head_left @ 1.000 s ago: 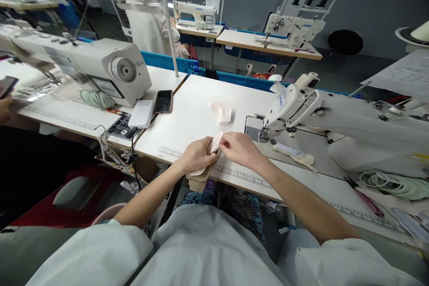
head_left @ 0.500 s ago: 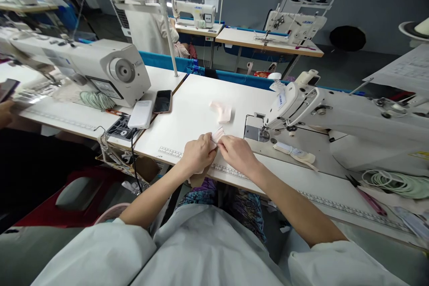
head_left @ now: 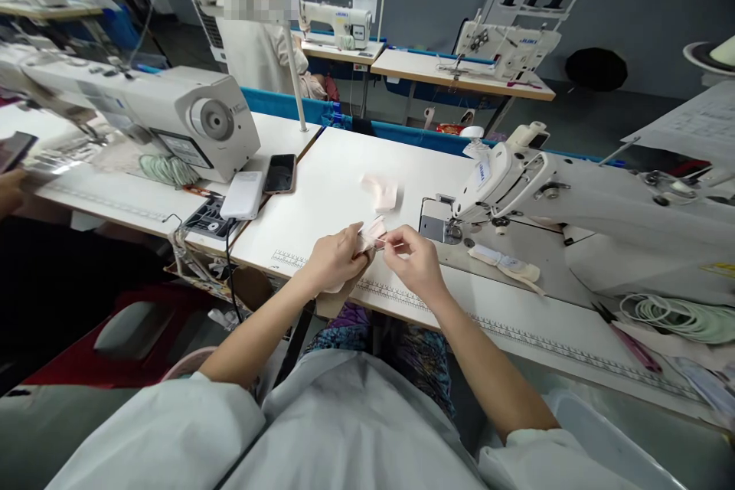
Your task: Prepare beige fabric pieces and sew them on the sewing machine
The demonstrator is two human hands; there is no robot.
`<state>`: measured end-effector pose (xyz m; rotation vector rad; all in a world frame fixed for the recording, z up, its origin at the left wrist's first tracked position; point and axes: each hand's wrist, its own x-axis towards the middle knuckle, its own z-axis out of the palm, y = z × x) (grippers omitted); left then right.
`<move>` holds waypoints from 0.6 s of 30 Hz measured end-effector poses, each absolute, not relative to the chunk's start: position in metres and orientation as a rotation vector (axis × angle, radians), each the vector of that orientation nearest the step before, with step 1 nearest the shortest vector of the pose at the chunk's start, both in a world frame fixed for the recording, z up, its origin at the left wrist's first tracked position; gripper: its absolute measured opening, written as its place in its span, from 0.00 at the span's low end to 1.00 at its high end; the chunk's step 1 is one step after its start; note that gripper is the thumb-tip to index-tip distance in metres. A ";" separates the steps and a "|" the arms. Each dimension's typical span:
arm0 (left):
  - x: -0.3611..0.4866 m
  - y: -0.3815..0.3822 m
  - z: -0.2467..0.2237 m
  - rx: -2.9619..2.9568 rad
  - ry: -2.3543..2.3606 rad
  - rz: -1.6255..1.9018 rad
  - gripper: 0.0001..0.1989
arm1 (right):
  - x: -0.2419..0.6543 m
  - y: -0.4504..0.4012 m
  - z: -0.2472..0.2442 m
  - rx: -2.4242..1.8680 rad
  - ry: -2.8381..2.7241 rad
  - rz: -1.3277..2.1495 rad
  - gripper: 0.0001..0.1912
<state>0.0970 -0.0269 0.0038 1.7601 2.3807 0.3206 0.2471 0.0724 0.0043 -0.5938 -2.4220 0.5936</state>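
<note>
Currently the pale cloth (head_left: 373, 233), one bundle, layers too overlapped to count, is held over the table's (head_left: 327, 184) near edge, left hand (head_left: 338, 259) at its 8 o'clock with fingers closed on it, right hand (head_left: 414, 259) at 4 with fingertips narrow, any strand between them too fine to confirm. Likely trouble: a slack left grip or hard tug could shift the layers. Outward, counted: one loose pink piece (head_left: 388, 194) at 12, one sewing machine (head_left: 591, 195) towards 3, one phone (head_left: 280, 174) at 10.
</note>
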 end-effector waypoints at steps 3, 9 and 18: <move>0.086 -0.032 0.004 1.757 2.306 0.334 0.23 | 0.260 0.078 0.009 -0.430 -2.277 1.002 0.07; 0.094 -0.033 0.011 1.782 2.284 0.342 0.24 | 0.262 0.070 0.012 -0.470 -2.483 0.592 0.04; 0.115 -0.026 0.011 1.756 2.431 0.177 0.26 | 0.251 0.059 -0.002 -0.570 -2.619 0.138 0.09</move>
